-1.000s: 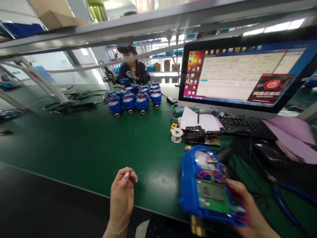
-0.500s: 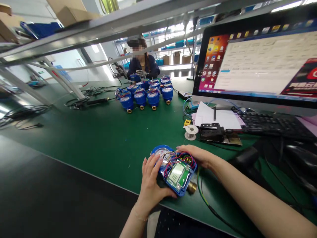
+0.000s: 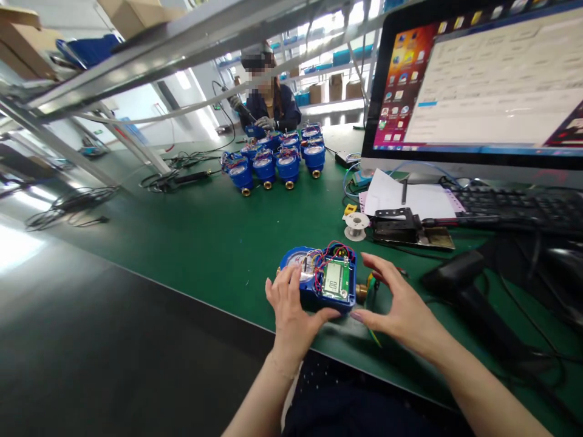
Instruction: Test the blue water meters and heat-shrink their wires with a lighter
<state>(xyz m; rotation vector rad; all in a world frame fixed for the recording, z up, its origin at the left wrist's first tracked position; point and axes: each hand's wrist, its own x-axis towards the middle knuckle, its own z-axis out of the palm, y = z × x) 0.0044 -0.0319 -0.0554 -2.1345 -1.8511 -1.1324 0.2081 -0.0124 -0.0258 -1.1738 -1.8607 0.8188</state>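
A blue water meter [image 3: 319,279] with an open top lies on the green bench [image 3: 204,243] near its front edge. It shows a green circuit board with a small display, red and blue wires, and a brass fitting on its right end. My left hand [image 3: 294,309] grips the meter's near left side, thumb under the front. My right hand [image 3: 401,306] hovers just right of the meter by the brass fitting, fingers spread, holding nothing.
A cluster of several blue meters [image 3: 277,159] stands farther back, where another person [image 3: 268,97] works. To the right are a monitor [image 3: 483,85], keyboard [image 3: 519,206], papers [image 3: 401,200], a small spool [image 3: 356,226], a black tool [image 3: 410,227] and a handheld scanner [image 3: 464,285]. Cables [image 3: 173,176] lie at left.
The meter came down from my right hand onto the bench. My left hand took hold of it. My right hand has let go and moved off to its right.
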